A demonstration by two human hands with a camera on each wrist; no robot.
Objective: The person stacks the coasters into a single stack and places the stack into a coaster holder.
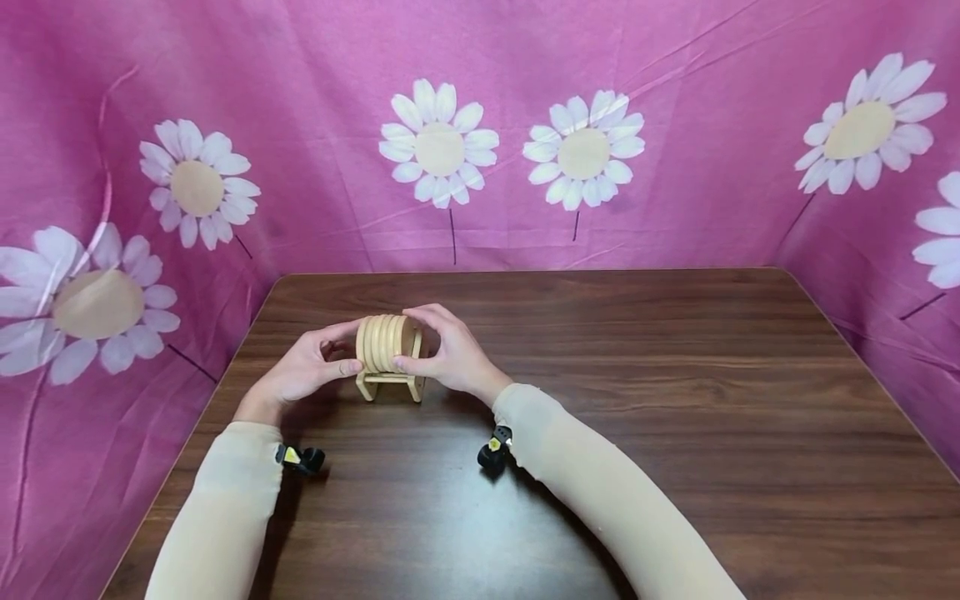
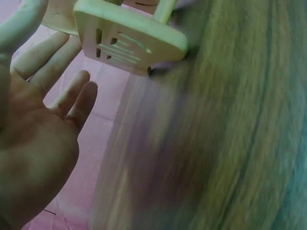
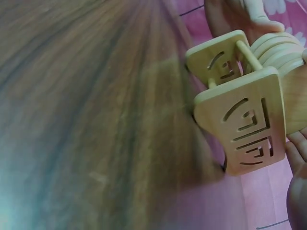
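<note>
A row of round wooden coasters (image 1: 381, 343) stands on edge in a small wooden holder (image 1: 390, 378) on the table, left of the middle. My left hand (image 1: 303, 365) holds the stack at its left end, thumb low in front and fingers behind. From the other end my right hand (image 1: 459, 354) grips it, with the thumb at the near edge and the fingers over the top. Cut-out slots mark the holder's side panel (image 3: 247, 122) in the right wrist view. The left wrist view shows the opposite panel (image 2: 129, 36), with the coasters mostly hidden.
The brown wood-grain table (image 1: 645, 417) spreads out around the holder. Behind it and along both sides hangs a pink cloth (image 1: 322, 125) printed with large white daisies. A small black device (image 1: 493, 454) is strapped at the right wrist.
</note>
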